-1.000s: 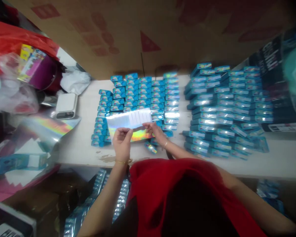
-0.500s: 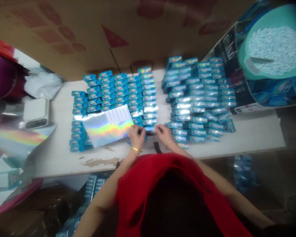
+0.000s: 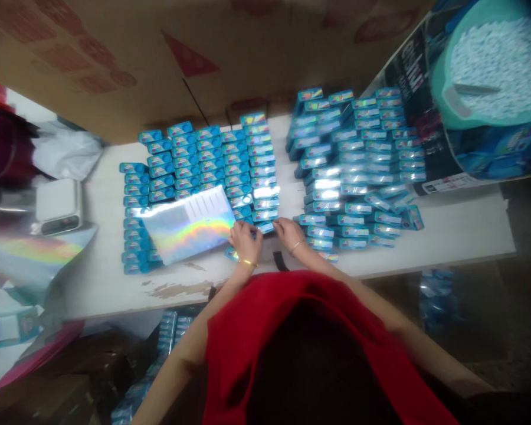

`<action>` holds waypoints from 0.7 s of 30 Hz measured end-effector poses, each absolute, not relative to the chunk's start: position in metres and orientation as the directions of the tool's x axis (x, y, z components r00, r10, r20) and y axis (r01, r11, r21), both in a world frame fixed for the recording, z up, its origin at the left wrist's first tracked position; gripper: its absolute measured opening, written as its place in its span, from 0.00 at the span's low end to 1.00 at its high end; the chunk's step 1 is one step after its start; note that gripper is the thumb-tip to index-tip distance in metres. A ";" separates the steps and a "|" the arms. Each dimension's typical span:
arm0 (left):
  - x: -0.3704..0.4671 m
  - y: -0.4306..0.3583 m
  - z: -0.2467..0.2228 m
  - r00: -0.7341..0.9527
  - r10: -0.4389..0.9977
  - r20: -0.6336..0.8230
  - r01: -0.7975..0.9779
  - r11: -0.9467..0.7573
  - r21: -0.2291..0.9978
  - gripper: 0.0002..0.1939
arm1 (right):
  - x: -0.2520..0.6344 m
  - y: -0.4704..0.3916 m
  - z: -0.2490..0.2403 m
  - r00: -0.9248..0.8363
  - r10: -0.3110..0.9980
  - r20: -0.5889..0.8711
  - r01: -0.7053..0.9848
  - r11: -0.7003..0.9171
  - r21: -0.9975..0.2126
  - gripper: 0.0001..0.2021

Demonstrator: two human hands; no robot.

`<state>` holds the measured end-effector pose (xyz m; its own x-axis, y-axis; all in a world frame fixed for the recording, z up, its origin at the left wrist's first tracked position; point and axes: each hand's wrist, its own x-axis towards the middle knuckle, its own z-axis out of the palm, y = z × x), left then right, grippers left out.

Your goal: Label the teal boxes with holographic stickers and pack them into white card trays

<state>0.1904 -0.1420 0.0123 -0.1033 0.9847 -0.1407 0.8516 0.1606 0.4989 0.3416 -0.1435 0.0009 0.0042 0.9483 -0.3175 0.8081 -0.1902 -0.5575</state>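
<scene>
To my left I have a white device [image 3: 58, 202] near a crumpled white bag [image 3: 67, 152], ahead red-printed cardboard [image 3: 265, 65], and rightward a teal basin [image 3: 482, 121] holding small pale pieces [image 3: 511, 59].

Bare left arm [image 3: 199, 330] and right arm [image 3: 367, 297] reach forward along either side of the red top [image 3: 269, 289], converging beyond its front edge. There the left hand [image 3: 245, 241] curls inward, thumb and forefinger near each other, back upward. Just beside it, the right hand [image 3: 291, 234] bends its fingers, tips toward the left hand, wrist [image 3: 301, 251] low.
</scene>
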 end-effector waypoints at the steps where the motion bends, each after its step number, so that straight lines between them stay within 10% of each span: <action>1: 0.190 -0.142 0.014 -0.108 0.984 -0.138 0.857 0.163 0.489 0.07 | 0.342 -0.146 0.000 0.031 0.951 -0.307 0.794 -0.210 -0.570 0.13; 7: 0.189 -0.143 0.018 -0.098 0.982 -0.159 0.874 0.162 0.458 0.12 | 0.338 -0.159 0.001 -0.062 0.938 -0.342 0.781 -0.168 -0.602 0.18; 13: 0.165 -0.130 0.026 0.037 0.998 -0.049 0.804 -0.001 0.595 0.07 | 0.332 -0.150 0.029 -0.055 0.752 -0.657 0.936 -0.190 -0.296 0.16; 21: 0.024 -0.036 0.029 -0.007 0.977 0.212 0.859 -0.102 0.501 0.18 | 0.245 -0.088 0.060 -0.452 0.885 -0.113 0.770 0.323 -0.551 0.21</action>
<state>0.0237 -0.0364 0.0285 -0.0071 0.9772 0.2122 0.8595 -0.1025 0.5008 0.2446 -0.0882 0.0604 -0.4523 0.8847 -0.1125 0.7695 0.3234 -0.5506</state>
